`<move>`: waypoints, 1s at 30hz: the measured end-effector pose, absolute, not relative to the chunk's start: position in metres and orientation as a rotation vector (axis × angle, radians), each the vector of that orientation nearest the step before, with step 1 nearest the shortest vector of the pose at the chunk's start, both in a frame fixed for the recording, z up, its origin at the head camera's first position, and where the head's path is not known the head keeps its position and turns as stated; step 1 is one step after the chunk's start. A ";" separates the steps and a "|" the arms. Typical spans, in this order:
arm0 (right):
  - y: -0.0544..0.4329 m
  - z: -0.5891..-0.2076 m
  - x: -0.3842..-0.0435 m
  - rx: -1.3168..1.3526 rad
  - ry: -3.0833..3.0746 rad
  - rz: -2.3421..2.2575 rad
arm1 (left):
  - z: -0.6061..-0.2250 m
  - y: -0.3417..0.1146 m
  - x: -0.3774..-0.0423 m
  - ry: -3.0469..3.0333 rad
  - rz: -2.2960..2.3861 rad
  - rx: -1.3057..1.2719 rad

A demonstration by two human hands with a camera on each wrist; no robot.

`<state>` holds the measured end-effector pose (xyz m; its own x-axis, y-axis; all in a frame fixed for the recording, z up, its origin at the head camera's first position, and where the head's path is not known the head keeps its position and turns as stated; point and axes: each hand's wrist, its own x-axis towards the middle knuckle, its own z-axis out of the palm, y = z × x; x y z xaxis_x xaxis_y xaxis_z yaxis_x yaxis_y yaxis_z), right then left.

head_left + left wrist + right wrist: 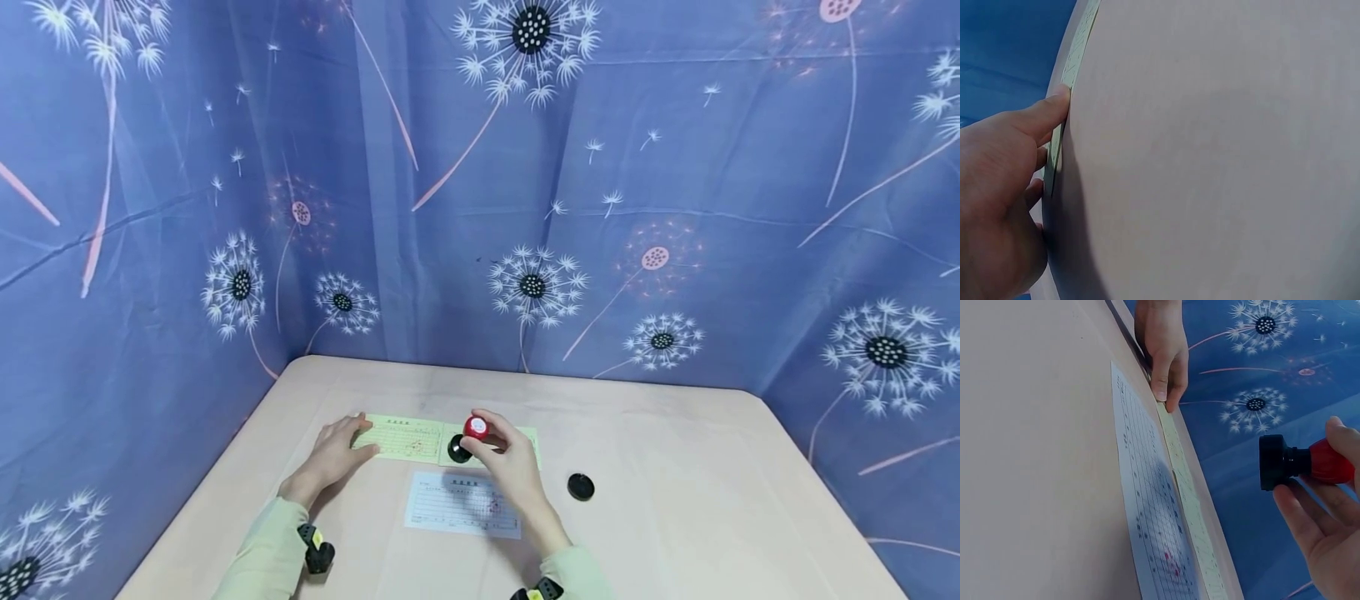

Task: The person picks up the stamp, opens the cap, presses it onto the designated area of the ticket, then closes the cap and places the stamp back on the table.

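My right hand point(513, 467) holds a stamp point(1322, 461) with a red handle and a black round base, fingers and thumb about it. It is held above the right part of a pale green form point(405, 439), whose left part bears a red mark. On the left end of that form rests my left hand point(330, 454), thumb and fingertips touching the paper's edge point(1082, 44). Nearer to me lies a white printed form point(450, 508) with a red stamp mark near its right side, partly in the right hand's shadow.
A black round cap point(581, 487) lies on the table point(675, 500) to the right of my right hand. Blue curtains point(450, 317) with dandelion prints hang behind the table and at its sides.
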<state>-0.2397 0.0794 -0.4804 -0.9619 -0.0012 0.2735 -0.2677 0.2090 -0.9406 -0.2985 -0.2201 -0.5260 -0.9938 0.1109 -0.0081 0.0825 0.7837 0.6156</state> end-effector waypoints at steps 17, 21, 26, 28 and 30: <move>0.114 -0.463 -0.225 0.206 -2.233 1.846 | -0.527 -0.223 -0.300 2.925 1.026 0.168; 0.123 -0.461 -0.224 0.184 -2.226 1.846 | -0.529 -0.226 -0.299 2.927 1.029 0.164; 0.135 -0.459 -0.226 0.158 -2.212 1.821 | -0.527 -0.227 -0.299 2.940 0.991 0.173; 0.140 -0.457 -0.227 0.163 -2.198 1.811 | -0.527 -0.226 -0.299 2.953 0.955 0.190; 0.144 -0.456 -0.228 0.180 -2.184 1.809 | -0.527 -0.224 -0.300 2.970 0.913 0.208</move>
